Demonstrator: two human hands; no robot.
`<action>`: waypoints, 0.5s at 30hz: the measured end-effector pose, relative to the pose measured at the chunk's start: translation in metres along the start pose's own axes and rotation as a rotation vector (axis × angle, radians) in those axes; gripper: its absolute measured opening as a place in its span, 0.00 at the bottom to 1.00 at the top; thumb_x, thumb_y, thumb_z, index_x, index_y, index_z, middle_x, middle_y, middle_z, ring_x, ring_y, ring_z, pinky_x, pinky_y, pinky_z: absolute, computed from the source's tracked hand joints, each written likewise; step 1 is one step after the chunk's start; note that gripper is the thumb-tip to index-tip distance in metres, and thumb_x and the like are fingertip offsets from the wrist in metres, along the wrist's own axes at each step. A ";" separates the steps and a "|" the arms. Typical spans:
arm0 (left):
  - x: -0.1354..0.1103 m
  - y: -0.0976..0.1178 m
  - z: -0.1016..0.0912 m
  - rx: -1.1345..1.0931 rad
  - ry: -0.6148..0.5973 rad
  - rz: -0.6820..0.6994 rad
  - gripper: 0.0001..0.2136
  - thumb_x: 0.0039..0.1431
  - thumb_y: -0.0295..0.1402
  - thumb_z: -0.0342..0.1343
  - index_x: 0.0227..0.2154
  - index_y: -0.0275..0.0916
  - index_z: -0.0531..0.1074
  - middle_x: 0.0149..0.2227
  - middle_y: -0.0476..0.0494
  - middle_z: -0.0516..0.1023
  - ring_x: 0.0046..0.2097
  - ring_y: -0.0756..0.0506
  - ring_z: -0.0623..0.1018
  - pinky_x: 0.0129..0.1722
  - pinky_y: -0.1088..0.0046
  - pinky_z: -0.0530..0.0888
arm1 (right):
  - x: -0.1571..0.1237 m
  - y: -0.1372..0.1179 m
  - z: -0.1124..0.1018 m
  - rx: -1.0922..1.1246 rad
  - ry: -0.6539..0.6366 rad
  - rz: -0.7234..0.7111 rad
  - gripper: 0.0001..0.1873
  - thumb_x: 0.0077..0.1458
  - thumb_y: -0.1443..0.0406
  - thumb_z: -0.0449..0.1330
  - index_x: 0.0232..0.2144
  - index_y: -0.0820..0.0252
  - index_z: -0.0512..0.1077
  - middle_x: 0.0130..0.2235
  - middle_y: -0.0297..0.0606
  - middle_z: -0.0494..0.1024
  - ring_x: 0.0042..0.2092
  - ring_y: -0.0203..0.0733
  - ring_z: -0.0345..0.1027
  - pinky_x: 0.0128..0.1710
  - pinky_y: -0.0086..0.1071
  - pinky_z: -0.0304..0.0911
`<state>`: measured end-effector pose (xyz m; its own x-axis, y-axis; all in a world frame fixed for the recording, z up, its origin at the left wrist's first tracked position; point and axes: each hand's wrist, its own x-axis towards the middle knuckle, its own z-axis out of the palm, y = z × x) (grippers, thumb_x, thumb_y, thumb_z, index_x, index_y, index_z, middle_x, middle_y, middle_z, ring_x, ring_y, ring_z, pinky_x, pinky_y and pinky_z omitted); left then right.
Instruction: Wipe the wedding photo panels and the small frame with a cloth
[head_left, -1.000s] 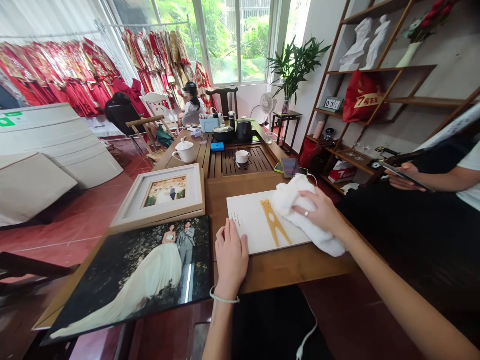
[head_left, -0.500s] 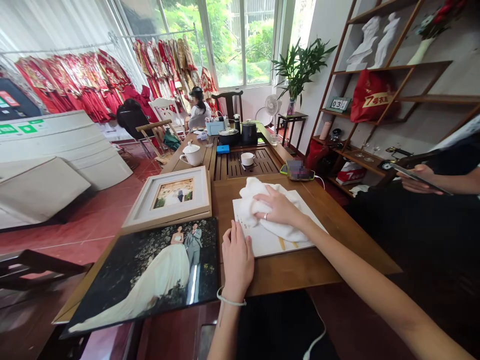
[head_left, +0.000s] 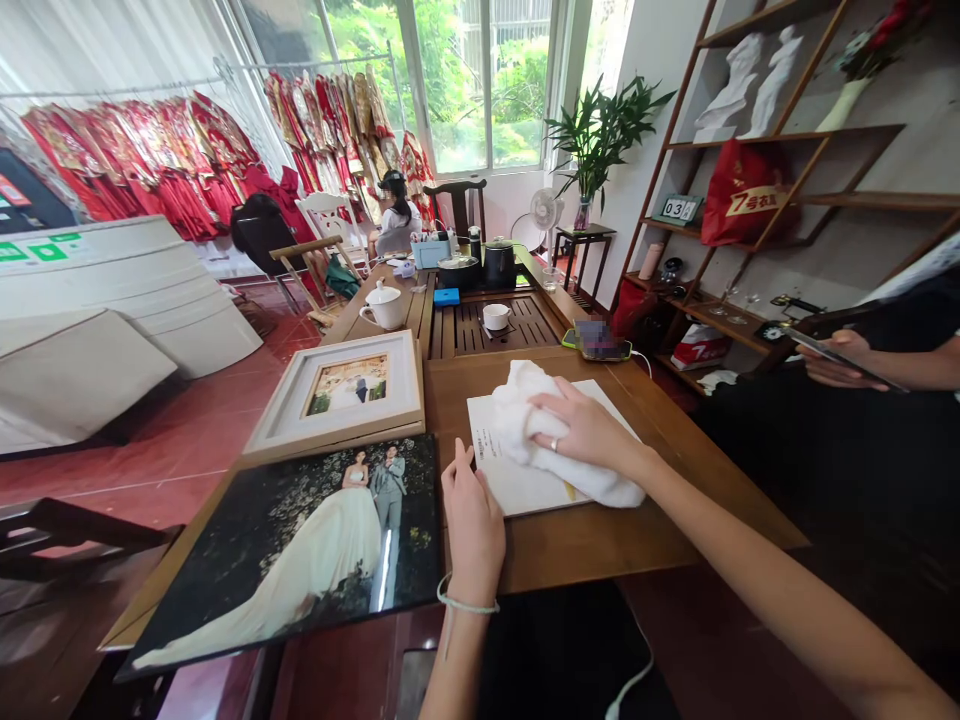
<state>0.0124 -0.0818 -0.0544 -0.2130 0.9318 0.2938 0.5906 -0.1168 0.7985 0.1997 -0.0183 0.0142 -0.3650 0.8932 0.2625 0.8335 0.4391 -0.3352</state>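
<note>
My right hand (head_left: 585, 432) presses a folded white cloth (head_left: 525, 420) onto a white card or book (head_left: 525, 485) lying on the wooden table (head_left: 600, 545). The fingers curl over the cloth. My left hand (head_left: 471, 520) lies flat at the card's left edge, fingers together, holding it down. A large dark wedding photo print (head_left: 292, 540) lies to the left of that hand. A white-framed photo (head_left: 341, 392) sits just behind the print.
A phone (head_left: 598, 340) lies behind the card. Further back are a slatted tea tray (head_left: 480, 325) with a cup (head_left: 495, 316), a teapot (head_left: 384, 305) and kettles. A person sits at the right with a phone (head_left: 847, 360). Another sits at the far end. Shelves stand right.
My right hand swept the cloth from the card's right side across to its left and upper part. The left hand stayed at the card's edge. The view shifted slightly.
</note>
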 end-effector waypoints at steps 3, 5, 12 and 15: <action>0.000 0.002 -0.001 0.010 -0.012 -0.010 0.24 0.66 0.26 0.40 0.64 0.27 0.55 0.55 0.25 0.71 0.57 0.39 0.69 0.58 0.56 0.68 | 0.031 -0.002 0.012 -0.024 0.002 0.036 0.19 0.55 0.57 0.61 0.48 0.55 0.73 0.45 0.42 0.66 0.41 0.47 0.68 0.42 0.38 0.63; 0.000 0.002 -0.002 0.018 -0.016 -0.017 0.24 0.65 0.24 0.40 0.64 0.25 0.54 0.55 0.24 0.70 0.57 0.39 0.69 0.58 0.56 0.68 | 0.047 -0.007 0.021 -0.002 -0.001 0.044 0.21 0.56 0.56 0.61 0.50 0.54 0.72 0.45 0.43 0.66 0.41 0.48 0.68 0.43 0.39 0.62; 0.000 0.004 -0.005 0.054 -0.054 -0.040 0.34 0.52 0.12 0.40 0.65 0.22 0.50 0.56 0.23 0.68 0.57 0.39 0.70 0.60 0.59 0.66 | 0.037 -0.019 0.035 0.123 -0.047 -0.061 0.22 0.54 0.58 0.62 0.51 0.57 0.70 0.46 0.45 0.65 0.41 0.47 0.66 0.43 0.40 0.62; -0.001 0.005 -0.006 0.054 -0.044 -0.060 0.33 0.53 0.14 0.41 0.65 0.22 0.51 0.56 0.22 0.67 0.57 0.39 0.71 0.59 0.60 0.66 | 0.012 -0.017 0.030 0.205 -0.078 -0.152 0.23 0.50 0.61 0.65 0.49 0.56 0.71 0.44 0.42 0.65 0.38 0.45 0.65 0.42 0.39 0.62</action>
<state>0.0108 -0.0852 -0.0471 -0.2156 0.9509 0.2221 0.6194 -0.0426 0.7839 0.1689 -0.0123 -0.0038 -0.5166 0.8170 0.2561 0.6687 0.5718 -0.4754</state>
